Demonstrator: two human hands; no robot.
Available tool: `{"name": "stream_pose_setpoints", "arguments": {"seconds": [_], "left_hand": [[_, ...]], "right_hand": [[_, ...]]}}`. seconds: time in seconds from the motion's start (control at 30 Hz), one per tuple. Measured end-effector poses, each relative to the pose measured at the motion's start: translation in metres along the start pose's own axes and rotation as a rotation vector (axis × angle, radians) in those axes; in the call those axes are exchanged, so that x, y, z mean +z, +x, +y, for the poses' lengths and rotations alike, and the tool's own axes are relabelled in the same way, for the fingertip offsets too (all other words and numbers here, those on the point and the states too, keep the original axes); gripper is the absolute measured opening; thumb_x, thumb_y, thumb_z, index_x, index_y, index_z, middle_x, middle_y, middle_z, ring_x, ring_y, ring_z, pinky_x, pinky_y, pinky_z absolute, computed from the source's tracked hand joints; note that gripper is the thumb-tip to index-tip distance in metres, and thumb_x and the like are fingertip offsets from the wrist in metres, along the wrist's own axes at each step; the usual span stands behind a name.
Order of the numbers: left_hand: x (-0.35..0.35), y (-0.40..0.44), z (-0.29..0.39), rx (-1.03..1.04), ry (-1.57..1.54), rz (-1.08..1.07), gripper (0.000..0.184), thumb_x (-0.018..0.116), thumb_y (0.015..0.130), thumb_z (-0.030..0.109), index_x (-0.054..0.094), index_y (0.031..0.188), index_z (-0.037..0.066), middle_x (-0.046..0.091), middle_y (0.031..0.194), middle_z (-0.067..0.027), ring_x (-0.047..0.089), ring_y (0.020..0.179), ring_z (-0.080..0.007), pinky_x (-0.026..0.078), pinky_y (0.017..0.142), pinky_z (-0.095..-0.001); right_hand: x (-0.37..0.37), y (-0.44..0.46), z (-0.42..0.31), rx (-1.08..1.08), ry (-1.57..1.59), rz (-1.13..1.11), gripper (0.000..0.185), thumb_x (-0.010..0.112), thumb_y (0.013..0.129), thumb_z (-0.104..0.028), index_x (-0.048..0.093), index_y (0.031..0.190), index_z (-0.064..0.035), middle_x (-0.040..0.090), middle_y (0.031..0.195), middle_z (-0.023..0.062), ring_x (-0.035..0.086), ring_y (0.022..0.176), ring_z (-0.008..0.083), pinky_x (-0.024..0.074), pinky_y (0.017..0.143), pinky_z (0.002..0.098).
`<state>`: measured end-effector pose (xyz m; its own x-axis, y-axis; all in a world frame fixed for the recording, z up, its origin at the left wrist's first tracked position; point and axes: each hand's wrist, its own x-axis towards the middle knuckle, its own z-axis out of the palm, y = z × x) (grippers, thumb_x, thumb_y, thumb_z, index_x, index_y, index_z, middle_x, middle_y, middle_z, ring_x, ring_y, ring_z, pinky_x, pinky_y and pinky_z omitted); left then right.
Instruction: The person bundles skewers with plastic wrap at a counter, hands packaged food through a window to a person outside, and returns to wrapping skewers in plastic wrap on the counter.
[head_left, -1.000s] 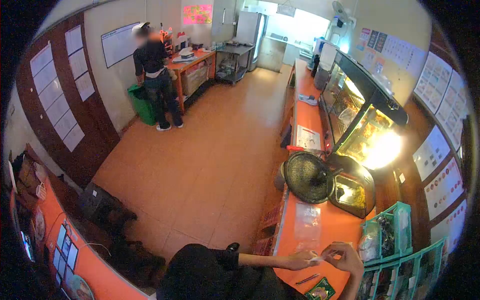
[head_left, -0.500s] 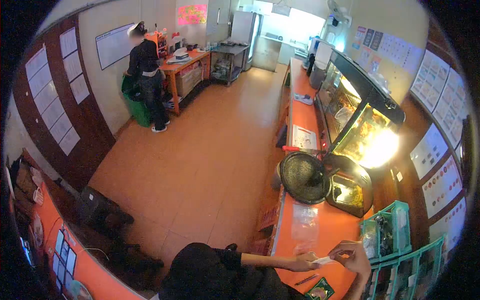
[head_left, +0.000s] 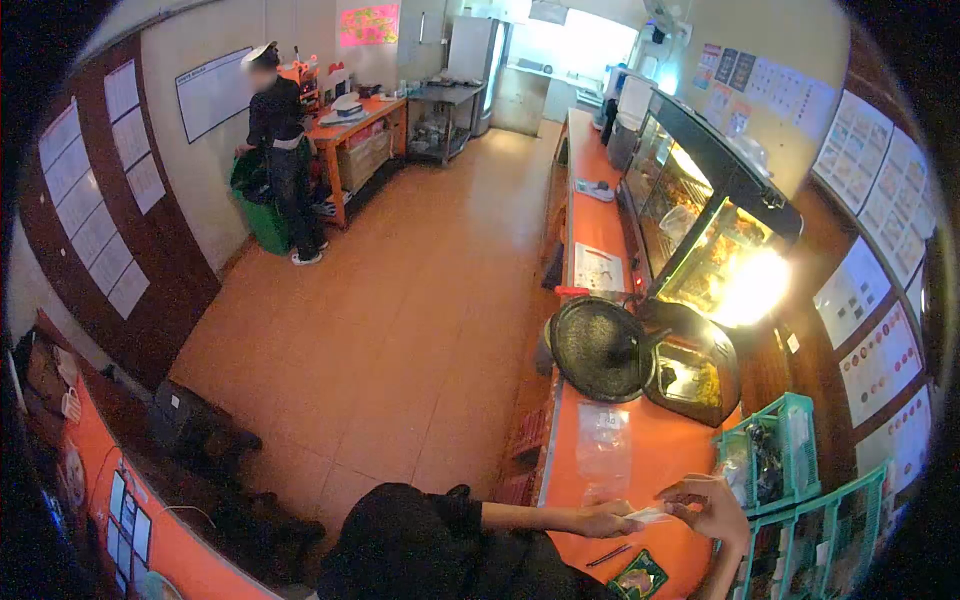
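Observation:
My left hand [head_left: 606, 519] is closed on one end of a thin white sheet [head_left: 648, 515], paper or plastic, over the orange counter [head_left: 680, 550]. At the other end of it is my right hand [head_left: 706, 508], with thumb and fingers pinched on its edge. Below the hands, a dark pen [head_left: 608, 556] lies on the counter beside a small dark-green-edged item [head_left: 638, 577], partly cut off by the frame. Clear plastic bags [head_left: 604, 440] lie flat further up the counter.
A round black pan [head_left: 600, 350] and a dark tray [head_left: 692, 382] sit beside the lit glass food warmer [head_left: 715, 240]. Teal baskets [head_left: 800, 450] stand at the counter's right. Across the floor, a person [head_left: 280, 150] stands by a green bin [head_left: 262, 215].
My right hand has shifted slightly left and down, and more of the white sheet shows between my hands. The whole view has moved a little. The other person stays by the bin.

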<state>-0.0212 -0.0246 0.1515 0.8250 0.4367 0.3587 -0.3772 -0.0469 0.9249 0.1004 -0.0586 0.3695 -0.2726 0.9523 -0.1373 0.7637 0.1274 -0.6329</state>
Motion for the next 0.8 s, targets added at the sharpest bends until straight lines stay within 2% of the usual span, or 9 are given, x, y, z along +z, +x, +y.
{"name": "stream_pose_setpoints", "arguments": {"seconds": [0.13, 0.27, 0.37, 0.47, 0.53, 0.57, 0.67, 0.73, 0.8], "left_hand": [[0.001, 0.000, -0.013, -0.200, -0.165, -0.069, 0.050, 0.047, 0.088, 0.046, 0.044, 0.056, 0.007, 0.036, 0.047, 0.0023, 0.032, 0.041, -0.0084, 0.023, 0.036, -0.0297], [0.001, 0.004, -0.008, -0.100, -0.216, -0.153, 0.046, 0.049, 0.089, 0.040, 0.045, 0.055, 0.009, 0.038, 0.047, 0.0029, 0.033, 0.040, -0.0077, 0.023, 0.036, -0.0274], [-0.001, 0.003, -0.013, -0.221, -0.232, -0.196, 0.041, 0.050, 0.089, 0.035, 0.046, 0.059, 0.008, 0.036, 0.046, 0.0035, 0.034, 0.038, -0.0082, 0.023, 0.035, -0.0273], [0.010, 0.004, -0.024, -0.044, -0.134, -0.238, 0.031, 0.051, 0.087, 0.039, 0.050, 0.074, 0.011, 0.037, 0.050, 0.0065, 0.036, 0.038, -0.0071, 0.025, 0.034, -0.0237], [0.008, 0.008, -0.026, -0.434, -0.412, -0.371, 0.030, 0.050, 0.086, 0.037, 0.051, 0.071, 0.011, 0.039, 0.050, 0.0058, 0.040, 0.038, -0.0078, 0.027, 0.034, -0.0228], [0.010, 0.008, -0.028, -0.437, -0.413, -0.368, 0.030, 0.050, 0.086, 0.037, 0.051, 0.071, 0.011, 0.039, 0.050, 0.0058, 0.040, 0.038, -0.0078, 0.027, 0.034, -0.0228], [0.018, 0.004, -0.025, -0.048, -0.214, -0.370, 0.030, 0.051, 0.086, 0.037, 0.052, 0.071, 0.011, 0.040, 0.050, 0.0053, 0.039, 0.037, -0.0082, 0.027, 0.034, -0.0226], [0.019, 0.001, -0.010, -0.351, -0.277, -0.375, 0.038, 0.052, 0.088, 0.034, 0.043, 0.059, 0.011, 0.035, 0.048, 0.0042, 0.031, 0.037, -0.0084, 0.022, 0.034, -0.0272], [0.019, 0.003, -0.021, -0.326, -0.240, -0.358, 0.039, 0.052, 0.088, 0.035, 0.043, 0.058, 0.011, 0.036, 0.048, 0.0043, 0.031, 0.037, -0.0082, 0.022, 0.034, -0.0269]], "right_hand": [[-0.001, -0.001, -0.005, -0.078, -0.046, -0.018, 0.019, 0.069, 0.069, -0.002, 0.068, 0.088, -0.0063, 0.064, 0.078, 0.0057, 0.062, 0.072, 0.0154, 0.0498, 0.061, 0.0258], [0.000, 0.000, -0.001, -0.082, -0.079, -0.063, 0.018, 0.070, 0.068, -0.004, 0.069, 0.086, -0.0070, 0.064, 0.077, 0.0049, 0.062, 0.073, 0.0138, 0.0487, 0.059, 0.0251], [-0.002, -0.001, 0.006, 0.002, -0.053, -0.063, 0.015, 0.071, 0.068, -0.005, 0.069, 0.082, -0.0067, 0.064, 0.077, 0.0048, 0.062, 0.071, 0.0131, 0.0488, 0.059, 0.0249], [-0.001, -0.013, 0.005, 0.028, -0.037, 0.022, 0.012, 0.071, 0.069, -0.005, 0.068, 0.080, -0.0052, 0.065, 0.075, 0.0050, 0.063, 0.068, 0.0129, 0.0490, 0.058, 0.0256], [-0.001, -0.019, 0.010, 0.026, 0.014, 0.088, 0.009, 0.070, 0.069, -0.003, 0.067, 0.078, -0.0031, 0.065, 0.074, 0.0057, 0.064, 0.067, 0.0134, 0.0504, 0.059, 0.0255], [-0.001, -0.020, 0.011, 0.024, 0.018, 0.086, 0.009, 0.070, 0.069, -0.003, 0.067, 0.078, -0.0031, 0.065, 0.074, 0.0057, 0.064, 0.067, 0.0134, 0.0504, 0.059, 0.0255], [0.000, -0.028, 0.017, 0.096, 0.011, 0.048, 0.010, 0.068, 0.069, 0.000, 0.066, 0.078, -0.0011, 0.066, 0.074, 0.0064, 0.064, 0.069, 0.0128, 0.0519, 0.062, 0.0251], [0.004, -0.031, 0.024, 0.192, -0.051, -0.049, 0.010, 0.067, 0.070, 0.000, 0.065, 0.079, -0.0030, 0.066, 0.075, 0.0065, 0.066, 0.069, 0.0152, 0.0523, 0.063, 0.0262], [0.005, -0.035, 0.032, 0.181, -0.033, -0.064, 0.011, 0.067, 0.069, -0.001, 0.065, 0.079, -0.0032, 0.066, 0.075, 0.0060, 0.066, 0.069, 0.0154, 0.0523, 0.064, 0.0262]]}}
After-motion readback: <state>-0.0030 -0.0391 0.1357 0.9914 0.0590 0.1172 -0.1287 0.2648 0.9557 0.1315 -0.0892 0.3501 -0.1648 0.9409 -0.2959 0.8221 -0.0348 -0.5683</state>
